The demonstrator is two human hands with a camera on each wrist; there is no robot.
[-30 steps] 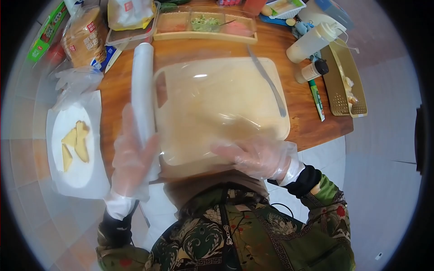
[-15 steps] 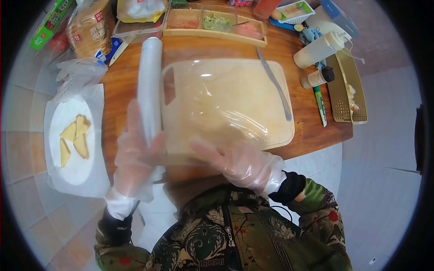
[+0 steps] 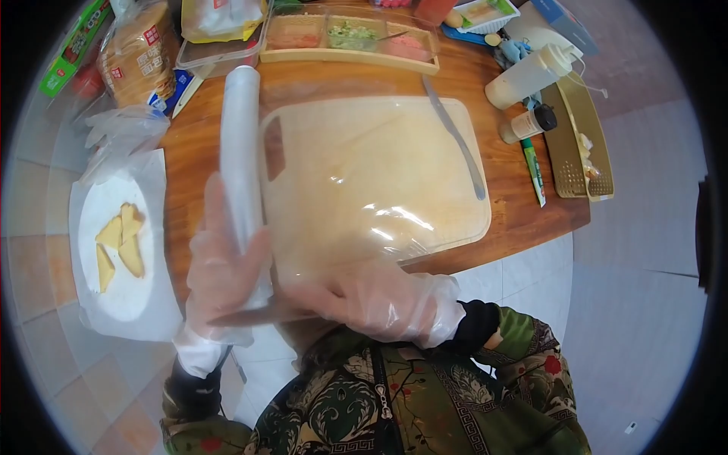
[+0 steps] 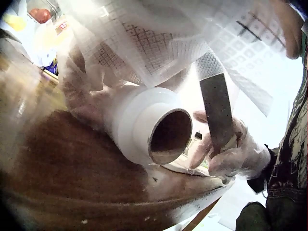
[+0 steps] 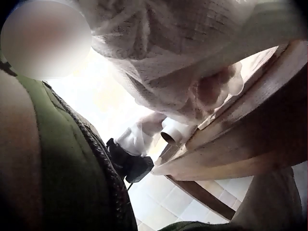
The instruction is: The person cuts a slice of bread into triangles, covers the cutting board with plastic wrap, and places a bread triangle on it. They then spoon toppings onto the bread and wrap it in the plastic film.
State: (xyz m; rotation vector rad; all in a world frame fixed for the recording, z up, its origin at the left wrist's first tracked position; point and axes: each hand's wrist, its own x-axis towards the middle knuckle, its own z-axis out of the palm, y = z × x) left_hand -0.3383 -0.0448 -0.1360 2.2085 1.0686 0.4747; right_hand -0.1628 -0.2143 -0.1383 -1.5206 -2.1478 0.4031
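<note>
In the head view, a roll of plastic wrap [image 3: 240,144] stands lengthwise at the left of a cream cutting board [image 3: 464,125]. A clear sheet of the wrap [image 3: 398,220] lies over the board, shiny and creased. My gloved left hand [image 3: 224,265] grips the roll's near end, thumb on one side and fingers on the other. My gloved right hand [image 3: 371,299], at the board's near edge, holds a knife. The knife's flat grey blade [image 4: 217,110] shows in the left wrist view, close to the roll's hollow core [image 4: 169,137]. A curved table knife [image 3: 455,140] lies on the board's right side.
Left, a white plate [image 3: 125,303] carries several yellow triangular pieces. Bagged bread [image 3: 140,61] and a divided food tray [image 3: 349,57] sit at the back. A squeeze bottle [image 3: 527,76], a seasoning jar [image 3: 527,123] and a tan basket [image 3: 580,136] stand right.
My right hand has moved left and toward my body, closer to the left hand, and the blade now shows beside the roll. The left hand keeps hold of the roll.
</note>
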